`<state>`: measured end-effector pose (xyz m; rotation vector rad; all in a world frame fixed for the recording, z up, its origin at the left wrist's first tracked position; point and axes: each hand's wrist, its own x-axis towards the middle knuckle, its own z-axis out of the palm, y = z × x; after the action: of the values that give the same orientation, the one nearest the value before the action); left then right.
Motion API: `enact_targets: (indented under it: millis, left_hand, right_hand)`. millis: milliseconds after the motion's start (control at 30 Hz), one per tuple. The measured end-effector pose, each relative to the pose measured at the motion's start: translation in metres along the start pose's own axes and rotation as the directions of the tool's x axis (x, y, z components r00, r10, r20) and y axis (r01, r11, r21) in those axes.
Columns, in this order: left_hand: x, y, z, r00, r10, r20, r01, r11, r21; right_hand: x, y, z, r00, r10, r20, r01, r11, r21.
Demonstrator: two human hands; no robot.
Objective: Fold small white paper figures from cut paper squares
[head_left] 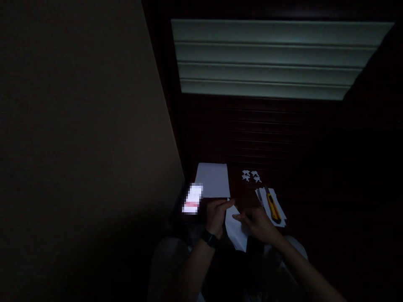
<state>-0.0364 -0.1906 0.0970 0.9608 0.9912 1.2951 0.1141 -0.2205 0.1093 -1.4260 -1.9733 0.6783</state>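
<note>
The scene is very dark. Both my hands meet over a small white sheet of paper (235,230) at the near edge of a dark wooden table (245,197). My left hand (218,214), with a dark watch on its wrist, curls its fingers on the paper's left upper edge. My right hand (256,223) pinches the paper's right side with fingers closed.
A larger white sheet (212,179) lies behind my left hand. Beside it is a blurred bright phone screen (192,199). Small white paper cut-outs (251,175) sit further back. A yellow utility knife (272,205) rests on paper pieces at the right. A beige wall is on the left.
</note>
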Motion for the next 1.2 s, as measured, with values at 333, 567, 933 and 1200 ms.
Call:
enact_targets:
  millis: [333,567,933,1200]
  left_hand:
    - [-0.006,-0.003,0.0,0.996,-0.034,-0.087,0.029,0.998,-0.052]
    - [-0.007,0.003,0.006,0.984,-0.115,-0.136,0.094,0.984,-0.148]
    - [-0.009,0.002,0.007,0.987,-0.123,-0.107,0.098,0.971,-0.217]
    - [-0.004,-0.007,0.006,0.966,-0.23,-0.119,0.173,0.916,-0.363]
  right_hand:
    - [-0.012,0.0,0.008,1.0,-0.002,-0.005,0.002,1.0,0.017]
    - [-0.015,-0.003,0.003,0.997,-0.073,0.034,0.069,0.993,0.099]
    - [-0.017,-0.001,-0.006,0.994,-0.088,0.067,0.088,0.996,0.003]
    - [-0.015,-0.002,-0.006,0.991,-0.072,0.111,0.073,0.997,-0.003]
